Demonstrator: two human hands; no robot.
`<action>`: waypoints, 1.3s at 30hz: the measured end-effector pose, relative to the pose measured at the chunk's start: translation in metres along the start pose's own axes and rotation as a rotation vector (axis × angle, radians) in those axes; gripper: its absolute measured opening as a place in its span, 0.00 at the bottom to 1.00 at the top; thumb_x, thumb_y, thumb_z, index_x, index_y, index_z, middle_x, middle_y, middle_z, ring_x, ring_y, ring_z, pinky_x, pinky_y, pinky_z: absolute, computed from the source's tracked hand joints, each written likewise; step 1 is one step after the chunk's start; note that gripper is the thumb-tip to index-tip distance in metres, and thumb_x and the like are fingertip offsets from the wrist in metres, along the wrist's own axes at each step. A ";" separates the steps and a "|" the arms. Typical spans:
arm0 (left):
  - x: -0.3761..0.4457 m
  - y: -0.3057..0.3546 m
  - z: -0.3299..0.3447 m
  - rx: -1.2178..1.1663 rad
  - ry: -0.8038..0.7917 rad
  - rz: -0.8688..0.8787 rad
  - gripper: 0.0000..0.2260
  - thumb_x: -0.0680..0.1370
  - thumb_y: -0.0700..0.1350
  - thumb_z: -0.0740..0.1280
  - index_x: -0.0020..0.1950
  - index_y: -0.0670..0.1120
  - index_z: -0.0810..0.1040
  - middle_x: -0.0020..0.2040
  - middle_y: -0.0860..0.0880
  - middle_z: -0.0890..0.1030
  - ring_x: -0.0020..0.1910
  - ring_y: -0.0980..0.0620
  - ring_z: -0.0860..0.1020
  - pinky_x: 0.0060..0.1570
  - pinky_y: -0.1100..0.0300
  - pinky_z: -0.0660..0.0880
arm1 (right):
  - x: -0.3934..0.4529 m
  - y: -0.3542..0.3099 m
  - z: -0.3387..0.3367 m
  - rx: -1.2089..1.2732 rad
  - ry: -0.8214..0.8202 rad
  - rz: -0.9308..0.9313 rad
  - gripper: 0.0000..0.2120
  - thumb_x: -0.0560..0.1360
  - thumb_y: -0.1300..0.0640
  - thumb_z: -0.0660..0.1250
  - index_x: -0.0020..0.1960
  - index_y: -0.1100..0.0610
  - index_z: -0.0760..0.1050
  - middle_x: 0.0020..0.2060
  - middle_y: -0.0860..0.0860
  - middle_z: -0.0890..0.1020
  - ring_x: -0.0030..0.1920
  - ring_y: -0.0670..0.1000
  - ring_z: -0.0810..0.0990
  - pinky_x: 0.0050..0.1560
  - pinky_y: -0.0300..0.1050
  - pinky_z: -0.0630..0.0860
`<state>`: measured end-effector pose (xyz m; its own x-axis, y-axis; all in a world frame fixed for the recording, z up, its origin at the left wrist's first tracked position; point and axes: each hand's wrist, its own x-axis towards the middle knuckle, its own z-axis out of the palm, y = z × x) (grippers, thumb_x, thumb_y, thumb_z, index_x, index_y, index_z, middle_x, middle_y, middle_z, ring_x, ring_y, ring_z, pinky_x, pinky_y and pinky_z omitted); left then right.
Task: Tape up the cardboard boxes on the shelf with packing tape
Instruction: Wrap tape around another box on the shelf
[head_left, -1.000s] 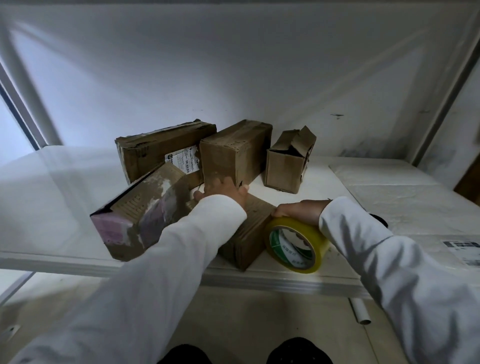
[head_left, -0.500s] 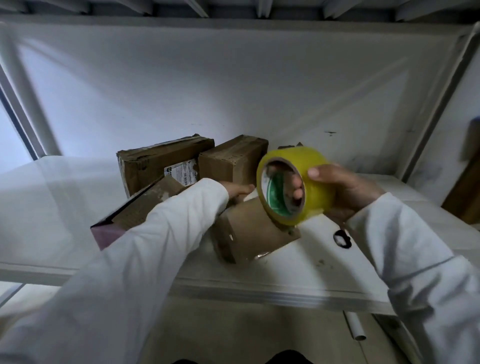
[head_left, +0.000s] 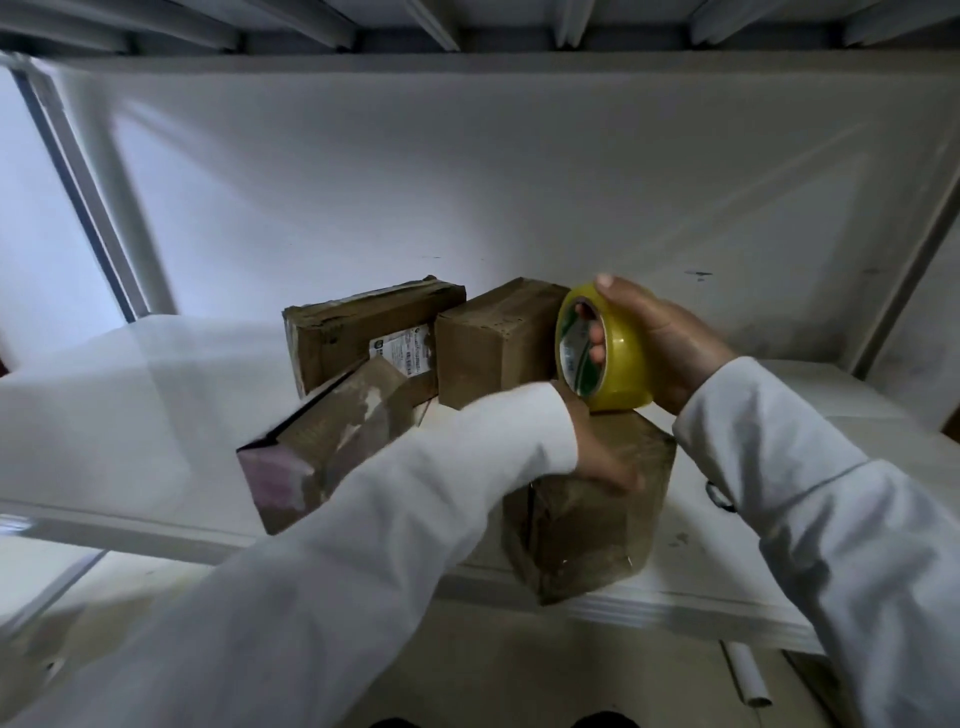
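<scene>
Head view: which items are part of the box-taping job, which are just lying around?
In the job:
- yellow tape roll, gripped by the right hand
- front cardboard box, left hand on its top
- three more cardboard boxes behind: tilted box, labelled box, middle box
- shelf

Lying about:
- small dark ring-shaped item on the shelf
- white tube below the shelf

- We have our left hand reaching forward, palm down, fingers laid flat on a box.
- Our right hand is raised beside it, fingers curled through a tape roll, thumb over its rim.
- Both arms in white sleeves.
</scene>
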<state>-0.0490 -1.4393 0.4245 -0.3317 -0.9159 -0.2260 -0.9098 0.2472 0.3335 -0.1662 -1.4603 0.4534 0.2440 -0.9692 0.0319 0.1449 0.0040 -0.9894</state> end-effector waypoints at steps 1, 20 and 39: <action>0.002 0.002 0.005 0.055 0.058 -0.045 0.49 0.70 0.66 0.68 0.78 0.40 0.48 0.74 0.42 0.62 0.70 0.42 0.66 0.67 0.53 0.66 | -0.001 -0.001 -0.001 0.014 0.000 0.018 0.15 0.77 0.47 0.62 0.42 0.58 0.74 0.26 0.51 0.77 0.24 0.47 0.76 0.29 0.36 0.76; 0.053 -0.052 -0.024 -0.040 0.170 -0.186 0.51 0.68 0.62 0.73 0.78 0.55 0.40 0.76 0.40 0.57 0.72 0.38 0.61 0.68 0.47 0.64 | -0.011 0.039 -0.028 -0.493 0.006 0.410 0.20 0.81 0.50 0.54 0.43 0.65 0.73 0.22 0.57 0.77 0.21 0.53 0.75 0.28 0.40 0.74; 0.078 -0.030 -0.019 0.198 0.113 -0.163 0.33 0.78 0.67 0.46 0.78 0.51 0.49 0.79 0.47 0.49 0.77 0.42 0.50 0.73 0.39 0.49 | -0.024 0.049 -0.015 -0.476 0.052 0.484 0.15 0.81 0.51 0.55 0.45 0.60 0.73 0.57 0.69 0.77 0.29 0.52 0.72 0.19 0.32 0.69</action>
<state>-0.0433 -1.5244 0.4143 -0.1575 -0.9754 -0.1546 -0.9835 0.1407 0.1138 -0.1795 -1.4405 0.4015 0.1268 -0.8960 -0.4255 -0.4099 0.3433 -0.8451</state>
